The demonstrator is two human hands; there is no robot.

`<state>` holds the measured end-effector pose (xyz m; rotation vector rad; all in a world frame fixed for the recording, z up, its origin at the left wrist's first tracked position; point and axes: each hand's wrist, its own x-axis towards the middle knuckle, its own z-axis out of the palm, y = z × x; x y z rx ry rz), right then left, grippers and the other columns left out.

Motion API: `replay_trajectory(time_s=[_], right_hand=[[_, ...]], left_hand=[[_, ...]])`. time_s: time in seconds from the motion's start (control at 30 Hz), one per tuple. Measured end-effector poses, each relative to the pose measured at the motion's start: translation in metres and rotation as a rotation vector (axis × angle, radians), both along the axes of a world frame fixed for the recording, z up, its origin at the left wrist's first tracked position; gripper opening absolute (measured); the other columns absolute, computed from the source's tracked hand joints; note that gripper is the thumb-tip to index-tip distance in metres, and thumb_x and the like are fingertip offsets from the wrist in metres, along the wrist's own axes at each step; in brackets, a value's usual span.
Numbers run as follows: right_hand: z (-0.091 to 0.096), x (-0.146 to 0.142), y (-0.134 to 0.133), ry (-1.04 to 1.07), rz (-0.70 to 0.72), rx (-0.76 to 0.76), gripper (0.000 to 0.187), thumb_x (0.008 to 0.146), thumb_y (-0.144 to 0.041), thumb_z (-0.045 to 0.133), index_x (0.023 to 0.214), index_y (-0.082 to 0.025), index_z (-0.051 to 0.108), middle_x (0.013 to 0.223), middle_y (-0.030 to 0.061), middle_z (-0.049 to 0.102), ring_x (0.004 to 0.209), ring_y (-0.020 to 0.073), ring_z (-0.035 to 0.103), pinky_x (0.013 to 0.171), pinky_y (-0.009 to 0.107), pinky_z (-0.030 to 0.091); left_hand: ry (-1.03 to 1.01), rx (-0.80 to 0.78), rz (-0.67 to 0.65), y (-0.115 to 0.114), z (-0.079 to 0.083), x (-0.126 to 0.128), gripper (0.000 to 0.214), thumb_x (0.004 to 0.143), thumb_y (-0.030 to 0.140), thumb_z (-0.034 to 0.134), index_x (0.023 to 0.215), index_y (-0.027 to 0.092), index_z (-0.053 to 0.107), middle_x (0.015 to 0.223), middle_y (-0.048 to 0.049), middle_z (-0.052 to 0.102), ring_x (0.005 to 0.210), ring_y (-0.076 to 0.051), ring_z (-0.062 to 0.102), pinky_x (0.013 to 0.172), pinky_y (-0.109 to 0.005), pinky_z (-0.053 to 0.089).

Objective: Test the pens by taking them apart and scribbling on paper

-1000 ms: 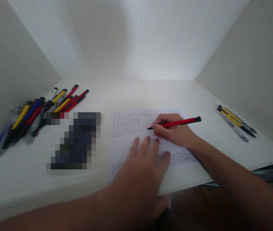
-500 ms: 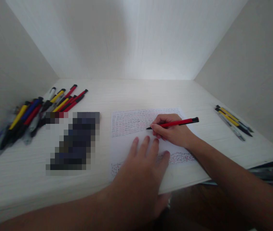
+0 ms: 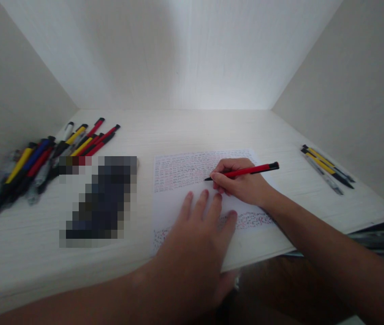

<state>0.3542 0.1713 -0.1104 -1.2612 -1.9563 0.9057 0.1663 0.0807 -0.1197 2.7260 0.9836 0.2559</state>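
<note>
A pale desk (image 3: 185,128) crosses the frame beneath whitish panels (image 3: 185,54). Right of centre, the right hand (image 3: 241,180) pinches a red pen (image 3: 256,169) over paper (image 3: 166,207); lower centre, the left hand (image 3: 197,234) lies there, fingers spread.

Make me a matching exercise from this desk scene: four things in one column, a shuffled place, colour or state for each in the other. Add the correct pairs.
Column one
1. Left hand
2. Right hand
3. Sheet of paper
4. Heap of pens

Column two
A. White, with writing near its far and near edges and a bare band between
B. Gripping the red-and-black pen
C. Mixed colours, including yellow, red and blue
D. Lying spread over the white page

Pairs
1-D, 2-B, 3-A, 4-C
</note>
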Motion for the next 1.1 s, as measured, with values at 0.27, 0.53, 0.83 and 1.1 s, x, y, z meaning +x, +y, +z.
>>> replay_trajectory(time_s=[0.27,0.53,0.83,1.1], right_hand=[[0.0,0.0,0.0,-0.001,-0.008,0.006,0.016,0.084,-0.017,0.062,0.069,-0.017,0.067,0.062,-0.0005,0.067,0.057,0.0106,0.058,0.055,0.024,0.042],[-0.001,0.001,0.0,0.003,0.0,0.018,0.015,0.084,-0.016,0.062,0.07,-0.016,0.067,0.063,-0.0006,0.068,0.056,0.0099,0.057,0.055,0.024,0.042],[0.0,0.001,-0.001,-0.004,-0.008,0.03,0.016,0.084,-0.015,0.061,0.07,-0.016,0.068,0.065,0.0002,0.068,0.061,0.0109,0.059,0.057,0.024,0.043],[0.0,0.001,-0.002,0.028,0.009,0.027,0.015,0.084,-0.015,0.061,0.07,-0.016,0.067,0.067,0.0,0.069,0.061,0.0102,0.059,0.057,0.023,0.044]], left_hand=[[0.008,0.015,0.002,-0.005,0.004,-0.002,0.089,0.079,0.066,0.061,0.15,0.016,0.042,0.157,-0.0306,0.027,0.144,-0.053,0.023,0.115,-0.07,0.017],[0.038,0.027,-0.001,-0.001,0.001,0.0,0.089,0.08,0.067,0.06,0.15,0.015,0.041,0.157,-0.0302,0.027,0.144,-0.053,0.024,0.115,-0.069,0.018],[0.04,0.053,0.0,-0.002,0.001,0.001,0.087,0.082,0.065,0.058,0.151,0.014,0.04,0.157,-0.0302,0.027,0.144,-0.053,0.024,0.115,-0.07,0.018],[0.054,0.026,0.022,-0.006,0.015,0.0,0.083,0.084,0.059,0.062,0.151,0.014,0.042,0.158,-0.028,0.027,0.146,-0.05,0.022,0.118,-0.067,0.016]])
